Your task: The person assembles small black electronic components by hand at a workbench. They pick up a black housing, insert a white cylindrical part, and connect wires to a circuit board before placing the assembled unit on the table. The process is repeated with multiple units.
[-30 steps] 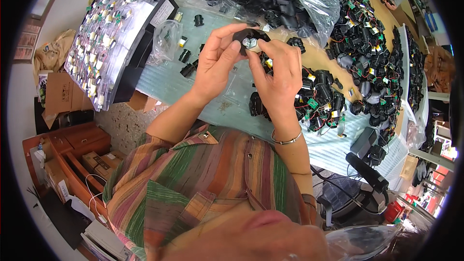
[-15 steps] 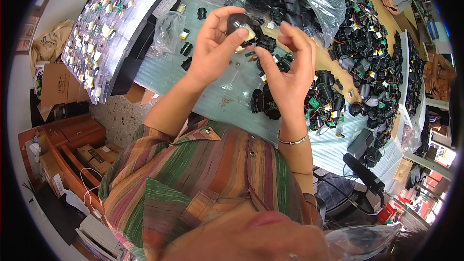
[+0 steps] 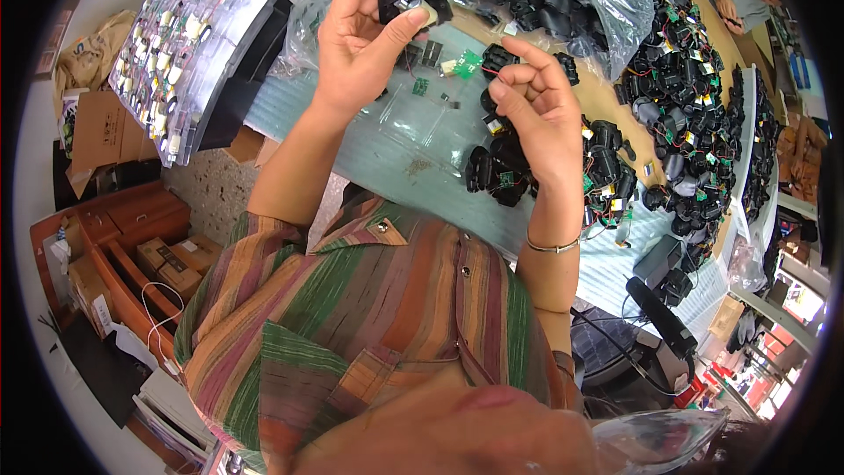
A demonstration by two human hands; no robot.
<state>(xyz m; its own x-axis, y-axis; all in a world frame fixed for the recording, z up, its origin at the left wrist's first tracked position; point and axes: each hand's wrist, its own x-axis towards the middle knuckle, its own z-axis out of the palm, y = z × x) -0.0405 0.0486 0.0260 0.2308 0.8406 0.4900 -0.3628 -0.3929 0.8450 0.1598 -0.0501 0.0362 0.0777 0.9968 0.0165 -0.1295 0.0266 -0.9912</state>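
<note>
Above the bench (image 3: 352, 149), toward its far side, the left hand (image 3: 359, 44) held a black shell (image 3: 439, 6), its thumb pressing on a pale component (image 3: 426, 14) that sat at the shell's open face. The right hand (image 3: 543, 114) was nearer the body and well apart from the left, its fingers partly curled and the thumb drawn in close to them; whether they pinched anything could not be told. Just beside these fingertips was a green circuit board (image 3: 470, 63), with a red wire running from it toward the thumb. A smaller green board (image 3: 420, 86) lay on the bench between the two hands.

At the left stood a tilted black tray (image 3: 252, 53) covered with pale parts and boards. A clear plastic bag (image 3: 301, 40) rested near it. To the right spread a large heap of black parts (image 3: 690, 127), mixed with boards and red wires.
</note>
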